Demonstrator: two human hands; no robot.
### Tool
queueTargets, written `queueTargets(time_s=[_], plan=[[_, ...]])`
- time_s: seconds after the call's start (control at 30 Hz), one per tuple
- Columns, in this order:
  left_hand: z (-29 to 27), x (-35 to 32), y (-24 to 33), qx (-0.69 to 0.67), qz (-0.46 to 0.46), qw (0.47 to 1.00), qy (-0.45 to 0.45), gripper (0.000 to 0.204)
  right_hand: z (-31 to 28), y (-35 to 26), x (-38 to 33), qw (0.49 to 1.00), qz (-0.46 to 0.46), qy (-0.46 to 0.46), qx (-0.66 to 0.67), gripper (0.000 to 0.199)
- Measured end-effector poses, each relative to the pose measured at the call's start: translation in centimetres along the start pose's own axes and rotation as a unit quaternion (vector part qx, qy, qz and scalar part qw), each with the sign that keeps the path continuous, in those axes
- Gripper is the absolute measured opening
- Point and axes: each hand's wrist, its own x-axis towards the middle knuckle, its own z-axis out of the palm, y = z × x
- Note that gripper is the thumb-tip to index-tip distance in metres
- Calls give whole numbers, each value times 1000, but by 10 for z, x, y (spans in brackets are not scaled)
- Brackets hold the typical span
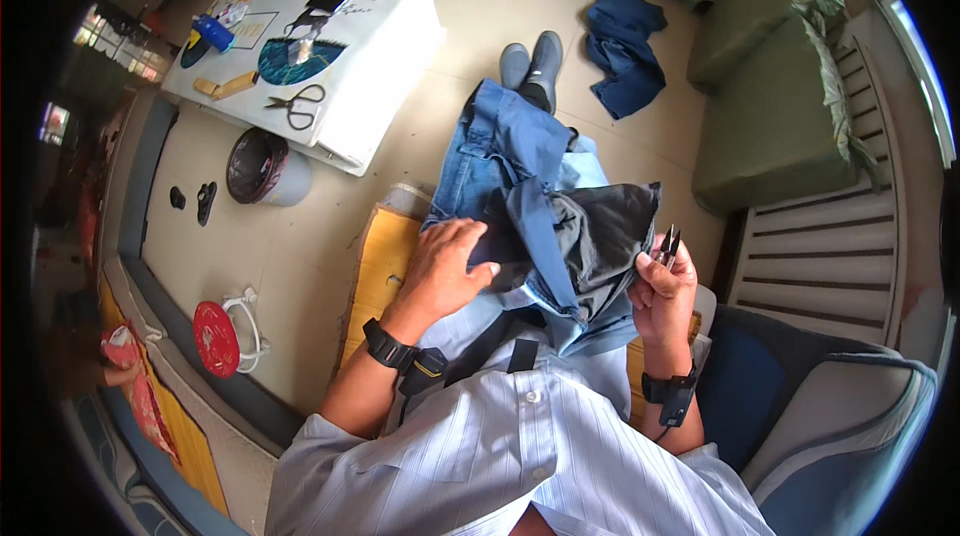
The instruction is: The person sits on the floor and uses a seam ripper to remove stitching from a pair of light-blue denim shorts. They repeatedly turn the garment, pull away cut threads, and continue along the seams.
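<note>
A blue garment [515,151] with a dark grey lining [605,226] lies over my lap and legs. My left hand [445,266] rests flat on the garment's left side, fingers spread on the cloth. At the lining's right edge, my right hand [665,286] pinches the fabric and also holds small metal thread snips [668,244], blades pointing up. Both wrists carry dark bands. My grey shoes [532,61] stick out beyond the garment.
A white board [380,46] on the floor carries scissors [297,104] and craft items. A round container [262,168], a red disc [215,338] and a yellow mat [385,256] lie left. Another blue cloth [625,46] lies ahead; green cushions [770,126] and a slatted bench [830,246] stand right.
</note>
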Motion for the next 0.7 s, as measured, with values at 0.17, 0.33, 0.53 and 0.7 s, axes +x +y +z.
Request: queueTargets(time_s=[0.17, 0.33, 0.53, 0.7], plan=[[16, 17, 11, 43, -18, 989, -141, 42, -10, -16, 9, 999, -51, 0, 12, 17], [28, 20, -1, -13, -2, 986, -166, 24, -17, -22, 21, 998, -65, 0, 5, 17], [31, 16, 8, -140, -49, 979, -142, 34, -18, -23, 28, 998, -49, 2, 32, 17], [36, 29, 23, -139, -50, 966, -214, 46, -13, -23, 31, 998, -30, -16, 51, 17]])
